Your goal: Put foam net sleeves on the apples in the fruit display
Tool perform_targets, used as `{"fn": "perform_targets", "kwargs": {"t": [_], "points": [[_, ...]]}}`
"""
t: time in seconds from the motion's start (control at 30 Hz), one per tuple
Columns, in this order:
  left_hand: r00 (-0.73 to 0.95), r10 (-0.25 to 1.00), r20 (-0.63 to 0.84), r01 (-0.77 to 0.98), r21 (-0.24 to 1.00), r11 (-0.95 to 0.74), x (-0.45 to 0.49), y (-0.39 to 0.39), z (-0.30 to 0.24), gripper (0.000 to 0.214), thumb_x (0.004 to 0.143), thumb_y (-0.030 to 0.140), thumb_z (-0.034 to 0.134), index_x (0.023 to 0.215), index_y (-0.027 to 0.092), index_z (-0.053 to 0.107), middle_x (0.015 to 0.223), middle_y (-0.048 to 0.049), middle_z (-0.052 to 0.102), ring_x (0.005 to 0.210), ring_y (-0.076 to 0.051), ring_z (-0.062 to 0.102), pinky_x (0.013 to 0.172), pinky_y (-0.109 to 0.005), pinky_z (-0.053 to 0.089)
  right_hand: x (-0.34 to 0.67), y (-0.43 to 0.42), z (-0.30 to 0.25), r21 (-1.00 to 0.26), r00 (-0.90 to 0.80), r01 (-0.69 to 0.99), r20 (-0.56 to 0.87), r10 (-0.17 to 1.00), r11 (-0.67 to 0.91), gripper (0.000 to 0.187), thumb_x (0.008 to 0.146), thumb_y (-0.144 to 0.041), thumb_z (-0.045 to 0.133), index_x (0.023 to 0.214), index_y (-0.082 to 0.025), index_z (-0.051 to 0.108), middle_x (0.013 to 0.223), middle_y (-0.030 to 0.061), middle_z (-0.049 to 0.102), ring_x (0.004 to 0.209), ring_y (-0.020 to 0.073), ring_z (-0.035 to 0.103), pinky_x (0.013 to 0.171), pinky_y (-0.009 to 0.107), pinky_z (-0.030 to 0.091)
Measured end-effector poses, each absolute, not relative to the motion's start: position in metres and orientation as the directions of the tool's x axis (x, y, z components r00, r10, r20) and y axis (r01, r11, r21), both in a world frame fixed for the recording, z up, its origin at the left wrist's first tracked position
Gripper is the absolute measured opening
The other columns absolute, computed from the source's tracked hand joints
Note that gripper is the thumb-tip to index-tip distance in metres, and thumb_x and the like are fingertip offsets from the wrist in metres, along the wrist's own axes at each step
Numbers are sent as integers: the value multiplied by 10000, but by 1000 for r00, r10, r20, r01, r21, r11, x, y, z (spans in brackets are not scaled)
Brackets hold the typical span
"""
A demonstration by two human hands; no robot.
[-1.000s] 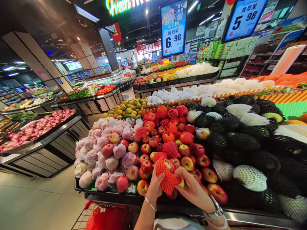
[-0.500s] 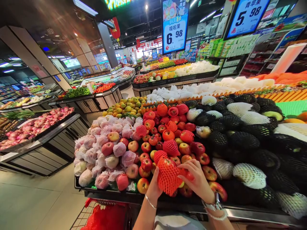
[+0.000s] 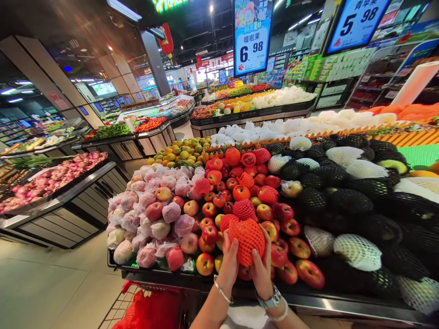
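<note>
- You stand in a supermarket produce hall; a pale tiled floor [image 3: 51, 283] runs off to your near left.
- Overhead, the dark ceiling [image 3: 192, 27] carries a strip light [image 3: 123, 10] and small spots.
- A blue price sign [image 3: 253, 36] hangs far centre, with a second sign [image 3: 356, 23] to its right.
- A dark pillar [image 3: 156, 61] rises far left of centre, with a red lantern [image 3: 167, 41] just beside it.
- Wood-fronted counters [image 3: 65, 219] line your left side.
- Shelves [image 3: 370, 82] fill the far right.
</note>
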State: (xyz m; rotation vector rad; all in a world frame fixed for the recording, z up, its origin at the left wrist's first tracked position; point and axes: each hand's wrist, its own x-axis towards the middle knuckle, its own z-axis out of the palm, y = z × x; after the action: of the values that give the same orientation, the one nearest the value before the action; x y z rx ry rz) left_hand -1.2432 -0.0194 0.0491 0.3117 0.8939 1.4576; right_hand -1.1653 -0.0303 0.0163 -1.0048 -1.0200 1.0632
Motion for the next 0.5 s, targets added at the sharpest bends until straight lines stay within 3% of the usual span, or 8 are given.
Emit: {"fn": "perform_targets", "kwargs": {"t": [0.13,0.23,0.37,0.5], "points": [[-191,938,-291,-689,720,83,-1250,-16,56,1097,493,571,883,1447,253,445,1591,-109,355,1475,-337,300,1207,-429,298,-1164,-26,13,-951,149,-220,188,971,218,724,908,-554,516,1522,-257,273,1518,106,420,1457,303,317,1198,540,260],[-213,948,-237,-691,722,25,-1252,-16,57,1026,509,540,889,1414,263,493,1549,-103,430,1469,-324,318,1206,-414,304,-1160,-22,20,-954,85,-173,234,968,246,679,904,-518,554,1499,-267,344,1516,91,432,1434,302,362,1201,541,253],[-153,938,-310,-765,638,86,-1246,-18,51,928,522,535,886,1339,226,572,1448,-132,546,1395,-346,438,1175,-453,352,-1154,-14,31,-944,-6,-98,316,949,314,600,934,-438,547,1490,-296,372,1540,60,410,1442,280,355,1210,526,252],[-137,920,-367,-823,559,100,-1237,-19,45,775,566,454,884,1253,193,637,1286,-132,669,1276,-334,565,1097,-442,444,-1155,-10,27,-910,118,-6,411,904,415,562,965,-399,495,1498,-290,357,1555,67,387,1471,287,291,1207,580,210]]}}
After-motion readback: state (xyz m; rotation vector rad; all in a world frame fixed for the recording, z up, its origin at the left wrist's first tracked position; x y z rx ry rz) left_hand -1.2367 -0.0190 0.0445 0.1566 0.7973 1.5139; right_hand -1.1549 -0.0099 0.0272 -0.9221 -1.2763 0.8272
